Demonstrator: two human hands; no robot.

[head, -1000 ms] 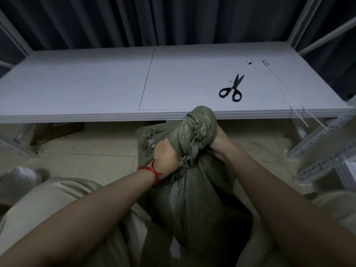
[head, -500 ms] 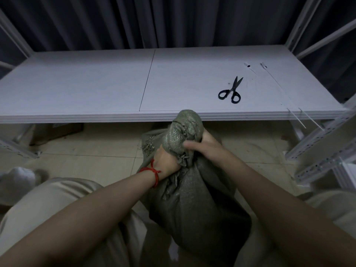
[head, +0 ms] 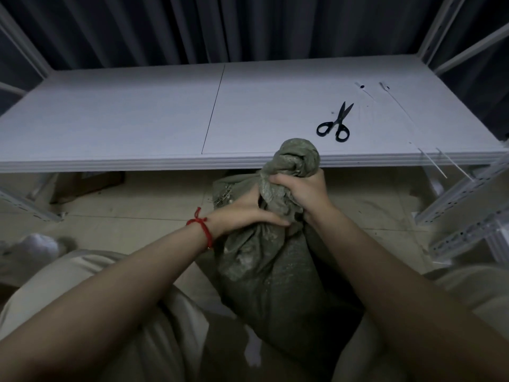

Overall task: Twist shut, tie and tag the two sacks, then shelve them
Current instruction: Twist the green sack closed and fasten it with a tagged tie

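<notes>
1. Your sack (head: 264, 271) stands on the floor between your legs, just short of the shelf (head: 137, 111) front edge. Its mouth is gathered and wound into a bunched knob (head: 297, 158).
2. Your right hand (head: 300, 191) is curled tight round the neck just under that knob. Your left hand (head: 242, 213) wraps the neck lower down, thumb laid across the weave. I judge the twisting nearly done.
3. No tie shows on the neck. Two white ties (head: 431, 162) lie unused toward the shelf's right edge, tips overhanging its front edge, with the scissors (head: 334, 124) beside them. So tying and tagging are left.
4. More green weave with a frayed edge (head: 224, 190) shows behind your left hand. I cannot tell whether it is the second sack.
5. No sack sits on the shelf, so shelving both is still ahead.
</notes>
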